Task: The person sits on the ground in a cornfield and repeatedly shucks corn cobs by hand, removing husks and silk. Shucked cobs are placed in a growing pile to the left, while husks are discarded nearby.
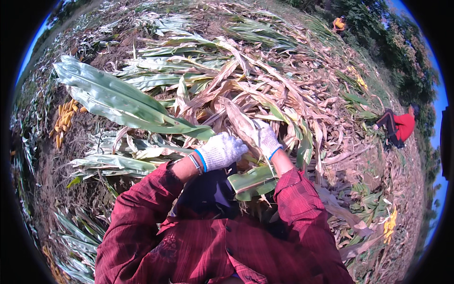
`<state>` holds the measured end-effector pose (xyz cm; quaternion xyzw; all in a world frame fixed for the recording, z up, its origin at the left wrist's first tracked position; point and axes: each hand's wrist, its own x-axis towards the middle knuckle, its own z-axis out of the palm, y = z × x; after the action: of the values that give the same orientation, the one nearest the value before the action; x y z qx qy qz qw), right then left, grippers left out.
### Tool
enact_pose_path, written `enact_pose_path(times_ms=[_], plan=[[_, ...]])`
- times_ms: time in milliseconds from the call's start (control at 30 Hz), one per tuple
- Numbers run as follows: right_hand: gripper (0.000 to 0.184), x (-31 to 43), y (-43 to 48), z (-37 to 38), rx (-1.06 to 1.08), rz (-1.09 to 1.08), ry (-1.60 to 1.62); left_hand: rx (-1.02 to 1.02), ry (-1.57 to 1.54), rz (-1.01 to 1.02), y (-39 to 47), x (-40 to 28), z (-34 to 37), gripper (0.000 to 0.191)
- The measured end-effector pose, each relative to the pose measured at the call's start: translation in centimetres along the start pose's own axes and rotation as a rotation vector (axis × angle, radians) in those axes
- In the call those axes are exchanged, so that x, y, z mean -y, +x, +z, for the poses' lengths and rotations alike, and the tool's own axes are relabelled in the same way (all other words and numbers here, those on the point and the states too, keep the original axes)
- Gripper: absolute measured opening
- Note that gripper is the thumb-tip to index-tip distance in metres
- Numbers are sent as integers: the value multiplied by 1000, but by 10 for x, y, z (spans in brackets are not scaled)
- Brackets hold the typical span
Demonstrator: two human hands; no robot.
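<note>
My left hand (224, 151), in a white knit glove with a blue cuff edge, is curled into a fist in front of my lap. What lies inside its fingers is hidden. A broad green corn leaf (117, 97) reaches from beside that hand toward the upper left. Just to the right, my right hand (266, 138), gloved the same way, has its fingers closed at a dry, pale brown corn husk (238, 115). The husk slants between the two hands. Below them a cut piece of green leaf (253, 181) lies near my knee.
Felled corn stalks (177, 64) and dry leaves (337, 131) cover the ground. Husked yellow cobs lie in a pile (65, 119) at left and a heap (390, 225) at lower right. A person in red (404, 126) sits at right; another in yellow (339, 25) is farther off.
</note>
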<state>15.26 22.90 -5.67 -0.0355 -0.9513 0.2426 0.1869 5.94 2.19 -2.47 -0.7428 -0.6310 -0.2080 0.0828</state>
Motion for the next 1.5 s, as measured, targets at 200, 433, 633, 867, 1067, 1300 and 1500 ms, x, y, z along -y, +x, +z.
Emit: enact_pose_path(times_ms=[200,433,633,867,1067,1300,1500], plan=[[32,7,-25,-38,-531,494,576,116,15,12,8,5,12,21],[51,-49,-92,-44,-1169,690,1094,316,-88,-78,6,3,56,14],[51,-79,-150,-33,-1429,745,1377,681,-102,-222,-6,-1,108,24],[52,-50,-167,-39,-1417,628,1336,615,0,-264,3,-5,104,30],[62,-7,-147,-25,-839,574,733,-190,-884,-303,59,-26,74,55],[46,22,-134,-34,-425,589,633,-200,-1316,-557,78,-44,87,83],[37,38,-115,-64,-439,485,683,-222,-1084,-377,71,-42,101,91]])
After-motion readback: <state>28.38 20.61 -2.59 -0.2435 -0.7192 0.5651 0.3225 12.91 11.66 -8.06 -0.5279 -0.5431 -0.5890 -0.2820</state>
